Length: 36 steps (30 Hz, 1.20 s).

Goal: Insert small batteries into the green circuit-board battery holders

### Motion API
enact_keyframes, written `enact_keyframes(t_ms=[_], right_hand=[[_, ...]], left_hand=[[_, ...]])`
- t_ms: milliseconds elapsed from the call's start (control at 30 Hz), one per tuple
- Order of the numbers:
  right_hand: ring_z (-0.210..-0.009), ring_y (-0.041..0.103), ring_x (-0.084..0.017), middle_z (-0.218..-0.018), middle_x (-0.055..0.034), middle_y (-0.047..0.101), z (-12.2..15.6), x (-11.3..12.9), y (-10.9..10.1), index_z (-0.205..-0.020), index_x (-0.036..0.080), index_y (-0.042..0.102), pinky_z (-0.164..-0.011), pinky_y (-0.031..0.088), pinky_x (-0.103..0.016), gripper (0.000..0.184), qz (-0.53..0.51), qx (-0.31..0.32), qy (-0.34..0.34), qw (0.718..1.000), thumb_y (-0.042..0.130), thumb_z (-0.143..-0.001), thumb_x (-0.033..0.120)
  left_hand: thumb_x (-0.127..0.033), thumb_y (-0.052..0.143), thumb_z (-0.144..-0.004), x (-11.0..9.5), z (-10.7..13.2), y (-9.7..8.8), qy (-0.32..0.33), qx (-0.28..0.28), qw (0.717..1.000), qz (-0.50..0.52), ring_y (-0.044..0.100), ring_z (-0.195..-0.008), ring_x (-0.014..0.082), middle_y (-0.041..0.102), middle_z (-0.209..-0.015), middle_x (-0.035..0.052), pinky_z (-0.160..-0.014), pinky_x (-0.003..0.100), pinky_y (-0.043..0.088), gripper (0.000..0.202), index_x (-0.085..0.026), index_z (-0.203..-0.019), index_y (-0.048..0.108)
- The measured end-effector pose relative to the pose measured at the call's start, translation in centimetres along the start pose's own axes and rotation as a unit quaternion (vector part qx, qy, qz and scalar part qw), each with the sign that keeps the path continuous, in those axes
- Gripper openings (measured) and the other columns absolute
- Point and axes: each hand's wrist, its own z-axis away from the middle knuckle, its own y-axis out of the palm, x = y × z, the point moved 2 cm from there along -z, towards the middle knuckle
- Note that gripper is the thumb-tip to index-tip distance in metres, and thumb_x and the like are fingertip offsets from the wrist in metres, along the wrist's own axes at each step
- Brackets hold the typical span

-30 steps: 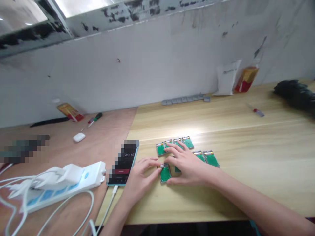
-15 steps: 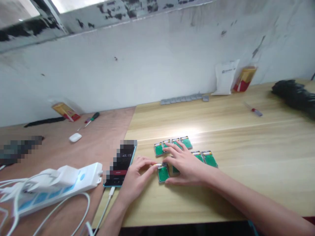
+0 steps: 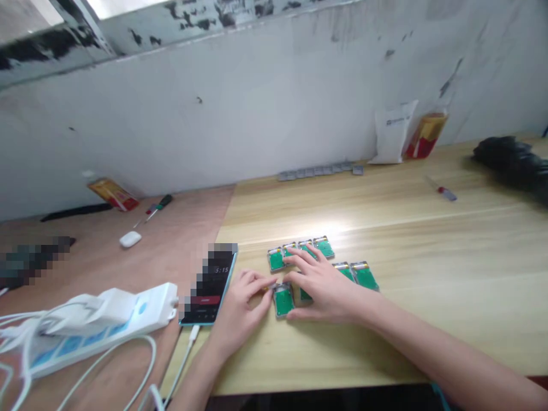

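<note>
A small green circuit board (image 3: 284, 301) in a case lies on the wooden table, closest to my hands. The thumb and index finger of my left hand (image 3: 244, 305) pinch a small cylindrical battery at the board's upper left corner; the fingers mostly hide it. My right hand (image 3: 323, 288) spans the board's right side, index fingertip at the top edge and thumb at the bottom corner. Its other fingers stretch over a back row of similar boards (image 3: 277, 260) with batteries along their tops. More such boards (image 3: 365, 277) lie beyond and partly under the right hand.
A phone (image 3: 209, 291) with a charging cable lies left of my left hand. Further left are a white power strip (image 3: 149, 305), a white case (image 3: 130, 239) and screwdrivers (image 3: 158, 208). Grey pieces (image 3: 317, 171) line the wall, near a white packet (image 3: 394, 134) and a drink bottle (image 3: 428, 136).
My left fingertips have shifted slightly up and right along the board's top edge, and the battery there is now more covered. My right hand has stayed in place.
</note>
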Motion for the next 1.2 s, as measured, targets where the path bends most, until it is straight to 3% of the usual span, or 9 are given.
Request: enact_keyframes(t_ms=[200, 400, 600, 867, 1033, 1200], right_hand=[[-0.141, 0.028, -0.032, -0.137, -0.0150, 0.051, 0.0, 0.0, 0.0, -0.111, 0.019, 0.063, -0.116, 0.016, -0.057, 0.052, -0.005, -0.006, -0.002, 1.000, 0.062, -0.081, 0.062], [-0.141, 0.028, -0.033, -0.136, -0.0141, 0.052, 0.1, -0.1, 0.1, -0.109, 0.019, 0.063, -0.116, 0.015, -0.057, 0.051, -0.003, -0.002, -0.004, 1.000, 0.061, -0.081, 0.062], [-0.141, 0.028, -0.033, -0.135, -0.0140, 0.052, 0.1, 0.0, -0.1, -0.110, 0.019, 0.062, -0.115, 0.017, -0.058, 0.051, -0.004, -0.002, -0.002, 1.000, 0.063, -0.081, 0.060], [-0.140, 0.030, -0.032, -0.137, -0.0146, 0.051, 0.1, 0.1, -0.2, -0.107, 0.019, 0.063, -0.116, 0.017, -0.056, 0.049, -0.012, -0.004, -0.003, 1.000, 0.064, -0.080, 0.060], [-0.139, 0.031, -0.034, -0.137, -0.0157, 0.051, 0.1, 0.0, -0.1, -0.108, 0.018, 0.062, -0.115, 0.018, -0.057, 0.051, -0.005, -0.002, -0.003, 1.000, 0.063, -0.080, 0.061], [-0.138, 0.032, -0.033, -0.137, -0.0150, 0.051, 0.2, -0.1, 0.0, -0.108, 0.018, 0.062, -0.115, 0.018, -0.056, 0.050, -0.008, -0.004, -0.003, 1.000, 0.063, -0.080, 0.061]], left_hand=[[-0.021, 0.045, -0.096, 0.2, 0.2, -0.3, 0.021, 0.036, 0.998, -0.050, 0.055, -0.096, 0.0216, 0.063, -0.097, 0.0064, -0.087, 0.037, 0.047, 0.029, -0.024, -0.119, 0.063], [-0.027, 0.059, -0.090, 0.3, 0.3, -1.0, -0.023, -0.055, 0.998, -0.019, 0.058, -0.097, 0.0197, 0.064, -0.099, 0.0033, -0.088, 0.033, 0.046, 0.010, -0.023, -0.097, 0.065], [-0.029, 0.067, -0.085, -0.2, 0.1, -1.1, -0.021, -0.078, 0.996, 0.027, 0.059, -0.090, 0.0173, 0.064, -0.091, -0.0003, -0.085, 0.030, 0.045, 0.006, -0.024, -0.088, 0.067], [-0.020, 0.063, -0.087, -0.3, -0.1, 0.0, -0.010, -0.018, 0.999, 0.048, 0.057, -0.092, 0.0181, 0.066, -0.088, 0.0009, -0.084, 0.032, 0.045, 0.006, -0.021, -0.081, 0.064], [-0.022, 0.062, -0.090, -0.3, -0.2, -0.2, 0.014, -0.019, 1.000, 0.008, 0.055, -0.091, 0.0182, 0.067, -0.093, 0.0014, -0.083, 0.032, 0.045, 0.014, -0.024, -0.102, 0.067], [-0.022, 0.060, -0.091, -0.7, -0.6, -0.6, 0.060, 0.015, 0.998, -0.020, 0.053, -0.094, 0.0194, 0.067, -0.093, 0.0023, -0.085, 0.033, 0.045, 0.012, -0.024, -0.098, 0.070]])
